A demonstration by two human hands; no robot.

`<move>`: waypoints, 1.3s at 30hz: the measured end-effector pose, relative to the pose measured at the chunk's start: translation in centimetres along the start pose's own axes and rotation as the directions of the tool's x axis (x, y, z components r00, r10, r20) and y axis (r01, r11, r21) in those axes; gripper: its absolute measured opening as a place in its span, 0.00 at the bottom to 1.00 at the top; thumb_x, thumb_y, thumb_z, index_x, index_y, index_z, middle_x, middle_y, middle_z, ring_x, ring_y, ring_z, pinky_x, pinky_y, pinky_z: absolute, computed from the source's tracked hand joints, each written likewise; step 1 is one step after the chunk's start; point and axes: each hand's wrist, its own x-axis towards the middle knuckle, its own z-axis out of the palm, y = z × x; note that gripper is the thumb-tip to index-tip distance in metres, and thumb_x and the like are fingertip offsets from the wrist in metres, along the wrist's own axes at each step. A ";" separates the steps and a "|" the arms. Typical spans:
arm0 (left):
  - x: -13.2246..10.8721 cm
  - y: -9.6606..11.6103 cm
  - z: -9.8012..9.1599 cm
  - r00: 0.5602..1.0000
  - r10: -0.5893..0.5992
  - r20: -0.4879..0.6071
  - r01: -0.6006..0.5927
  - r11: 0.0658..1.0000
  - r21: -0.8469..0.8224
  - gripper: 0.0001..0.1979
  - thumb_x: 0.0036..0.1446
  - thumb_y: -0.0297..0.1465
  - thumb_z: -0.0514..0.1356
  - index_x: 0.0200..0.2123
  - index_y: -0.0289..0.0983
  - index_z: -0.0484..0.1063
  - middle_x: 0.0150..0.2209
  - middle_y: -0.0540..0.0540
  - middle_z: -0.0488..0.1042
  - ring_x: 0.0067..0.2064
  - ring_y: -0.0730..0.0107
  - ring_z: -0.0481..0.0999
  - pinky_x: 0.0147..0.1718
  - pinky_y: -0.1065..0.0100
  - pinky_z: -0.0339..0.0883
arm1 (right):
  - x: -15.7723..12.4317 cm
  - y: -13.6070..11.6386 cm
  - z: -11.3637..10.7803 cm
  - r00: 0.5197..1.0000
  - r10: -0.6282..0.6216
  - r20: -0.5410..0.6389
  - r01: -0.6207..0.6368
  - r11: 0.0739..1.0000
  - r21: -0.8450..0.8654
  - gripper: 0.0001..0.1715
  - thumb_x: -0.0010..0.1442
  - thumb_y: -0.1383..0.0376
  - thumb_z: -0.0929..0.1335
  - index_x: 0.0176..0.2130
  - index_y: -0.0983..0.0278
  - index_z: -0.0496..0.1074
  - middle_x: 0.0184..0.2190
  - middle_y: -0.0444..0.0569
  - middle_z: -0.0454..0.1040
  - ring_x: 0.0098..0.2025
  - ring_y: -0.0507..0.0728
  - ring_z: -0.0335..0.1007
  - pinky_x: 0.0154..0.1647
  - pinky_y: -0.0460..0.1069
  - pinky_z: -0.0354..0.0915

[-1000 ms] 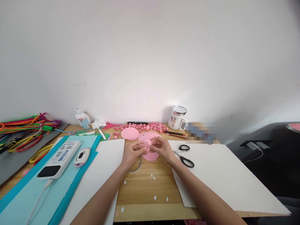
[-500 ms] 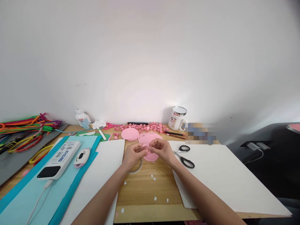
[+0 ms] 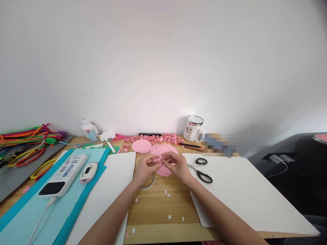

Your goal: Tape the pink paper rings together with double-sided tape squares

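Note:
My left hand (image 3: 144, 168) and my right hand (image 3: 176, 164) meet over the middle of the wooden table (image 3: 158, 204), fingertips pinched together on a small pink paper piece (image 3: 158, 164). Just beyond them lie pink paper circles (image 3: 141, 145) and a row of small pink rolled paper pieces (image 3: 155, 137). A clear tape ring (image 3: 150, 182) lies under my left wrist. Black-handled scissors (image 3: 203, 172) lie to the right of my right hand.
White sheets (image 3: 245, 194) flank the hands; teal paper (image 3: 30, 217) at left bears a white power bank (image 3: 62, 175) and a small pink device (image 3: 88, 171). Coloured pipe cleaners (image 3: 25, 139) lie far left. A white mug (image 3: 192, 128), glue bottle (image 3: 89, 129), marker and pencils line the wall.
The hands stay together on the pink piece; the fingers have shifted slightly, the right hand turning down a little. Nothing else moved.

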 end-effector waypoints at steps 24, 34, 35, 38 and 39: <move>0.0 0.7 -0.2 0.990 -0.116 -0.075 0.078 0.916 -0.392 0.08 0.38 0.32 0.67 0.24 0.33 0.78 0.27 0.41 0.78 0.33 0.64 0.75 0.38 0.65 0.66 | 0.2 -0.4 0.3 0.984 0.163 0.068 -0.174 0.967 0.187 0.10 0.46 0.61 0.70 0.26 0.65 0.68 0.25 0.45 0.71 0.25 0.50 0.67 0.28 0.46 0.64; -0.4 0.9 0.5 0.993 -0.116 -0.001 0.105 0.902 -0.420 0.08 0.37 0.30 0.67 0.25 0.32 0.78 0.24 0.43 0.77 0.29 0.69 0.73 0.32 0.68 0.65 | 0.2 -1.3 0.7 0.908 0.337 0.249 -0.419 0.750 0.512 0.20 0.35 0.62 0.75 0.23 0.65 0.63 0.20 0.42 0.73 0.23 0.51 0.71 0.29 0.47 0.67; -0.4 0.9 0.5 0.994 -0.113 -0.004 0.102 0.904 -0.414 0.08 0.37 0.30 0.67 0.24 0.32 0.78 0.24 0.43 0.77 0.29 0.68 0.73 0.33 0.68 0.65 | 0.2 -1.4 0.6 0.906 0.340 0.250 -0.422 0.748 0.512 0.20 0.35 0.62 0.75 0.23 0.65 0.63 0.20 0.42 0.73 0.23 0.51 0.71 0.29 0.47 0.67; -0.3 0.8 0.4 0.994 -0.102 -0.023 0.084 0.910 -0.406 0.08 0.36 0.30 0.67 0.24 0.32 0.78 0.23 0.43 0.77 0.29 0.69 0.72 0.32 0.68 0.65 | 0.1 -1.4 0.6 0.902 0.341 0.264 -0.431 0.739 0.517 0.20 0.36 0.61 0.75 0.24 0.65 0.63 0.21 0.43 0.73 0.25 0.52 0.72 0.29 0.47 0.67; -0.3 0.7 0.4 0.995 -0.099 -0.026 0.080 0.910 -0.407 0.08 0.36 0.30 0.67 0.24 0.32 0.78 0.23 0.43 0.76 0.28 0.69 0.72 0.31 0.68 0.65 | 0.1 -1.4 0.6 0.897 0.345 0.276 -0.441 0.733 0.518 0.19 0.36 0.61 0.75 0.25 0.65 0.64 0.22 0.43 0.74 0.26 0.52 0.72 0.30 0.48 0.68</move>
